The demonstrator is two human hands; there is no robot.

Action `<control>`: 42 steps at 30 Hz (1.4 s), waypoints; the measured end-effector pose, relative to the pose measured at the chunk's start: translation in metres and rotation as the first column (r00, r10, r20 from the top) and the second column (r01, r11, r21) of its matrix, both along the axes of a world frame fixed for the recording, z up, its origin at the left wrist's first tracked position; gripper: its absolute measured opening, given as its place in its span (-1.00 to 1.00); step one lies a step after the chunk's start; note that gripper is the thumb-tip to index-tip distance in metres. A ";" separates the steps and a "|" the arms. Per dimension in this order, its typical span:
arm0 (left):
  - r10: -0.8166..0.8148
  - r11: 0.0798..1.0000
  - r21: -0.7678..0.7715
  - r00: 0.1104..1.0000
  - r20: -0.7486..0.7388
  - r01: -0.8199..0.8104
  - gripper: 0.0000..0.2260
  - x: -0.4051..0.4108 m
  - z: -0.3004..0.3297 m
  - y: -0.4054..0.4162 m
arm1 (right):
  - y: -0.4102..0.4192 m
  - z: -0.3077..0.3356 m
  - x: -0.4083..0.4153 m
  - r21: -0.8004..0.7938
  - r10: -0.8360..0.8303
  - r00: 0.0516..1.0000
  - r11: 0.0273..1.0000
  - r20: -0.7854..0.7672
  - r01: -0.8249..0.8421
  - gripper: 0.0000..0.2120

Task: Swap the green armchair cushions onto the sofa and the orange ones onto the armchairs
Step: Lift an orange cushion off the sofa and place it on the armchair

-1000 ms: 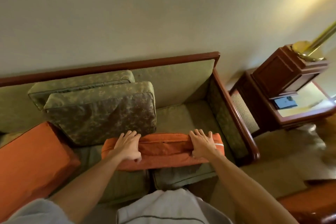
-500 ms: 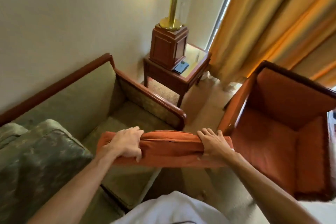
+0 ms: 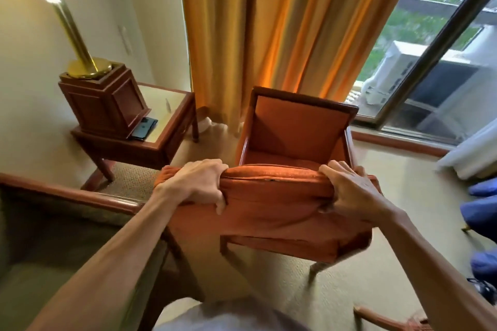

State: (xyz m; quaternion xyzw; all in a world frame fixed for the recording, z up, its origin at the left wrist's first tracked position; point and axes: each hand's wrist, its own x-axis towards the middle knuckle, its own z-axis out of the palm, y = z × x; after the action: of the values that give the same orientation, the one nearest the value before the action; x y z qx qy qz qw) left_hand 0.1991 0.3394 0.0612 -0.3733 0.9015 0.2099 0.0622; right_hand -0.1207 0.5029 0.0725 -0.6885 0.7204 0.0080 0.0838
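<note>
Head view, and both arms are stretched out front with an orange cushion (image 3: pixel 271 209) slung between them! Left hand (image 3: pixel 196 185) is clamped on the cushion's top left edge, fingers curled over the far side and thumb hooked down the near face, the fabric bunching under the grip. Right hand (image 3: pixel 349 191) has the top right edge, fingers wrapped over the seam, thumb pressing into the front panel. Cushion hangs upright from those two grips, its broad face toward the person, clear of any seat.

Just beyond both hands sits the orange armchair (image 3: pixel 298 126), wooden frame, its seat and backrest showing above the cushion's top edge; the cushion covers the chair's front in this view, and whether it touches the chair I can't tell. Below and left of the left hand runs the wooden arm of the green sofa (image 3: pixel 67 193), with its dull green upholstery underneath the left forearm. Further out past the left hand stands a wooden side table (image 3: pixel 172 126), carrying a square wooden lamp base (image 3: pixel 105 99) with a brass pole rising from it, and a dark flat device (image 3: pixel 145 127) lying beside that base. Behind the armchair hang orange curtains (image 3: pixel 269 21), and up beyond the right hand a big window (image 3: pixel 435 43) looks onto greenery.
</note>
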 end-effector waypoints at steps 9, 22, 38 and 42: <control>-0.121 0.992 -0.052 0.992 -0.046 0.119 -0.26 -0.200 -0.044 -0.070 | -0.027 -0.003 -0.161 -0.026 -0.172 0.983 0.985 -0.056 0.171 -0.45; -0.065 0.986 0.156 0.997 0.048 0.057 0.05 -0.308 -0.162 -0.141 | -0.145 -0.079 -0.189 0.013 -0.101 0.988 0.995 -0.118 0.103 -0.19; -0.193 0.979 0.061 0.981 -0.010 0.194 0.14 -0.477 -0.086 -0.107 | -0.053 -0.215 -0.333 0.336 -0.555 0.483 0.817 0.678 0.468 0.03; -0.185 0.979 0.069 0.979 -0.084 0.191 0.04 -0.479 -0.089 -0.109 | -0.029 -0.272 -0.351 0.363 -0.615 0.424 0.762 0.665 0.536 -0.06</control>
State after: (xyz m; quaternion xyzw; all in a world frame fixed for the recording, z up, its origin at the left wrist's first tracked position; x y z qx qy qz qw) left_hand -0.2799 0.2305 -0.0282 -0.2752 0.9257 0.2519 0.0616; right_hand -0.4714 0.4743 -0.1999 -0.3332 0.8071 -0.2725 0.4042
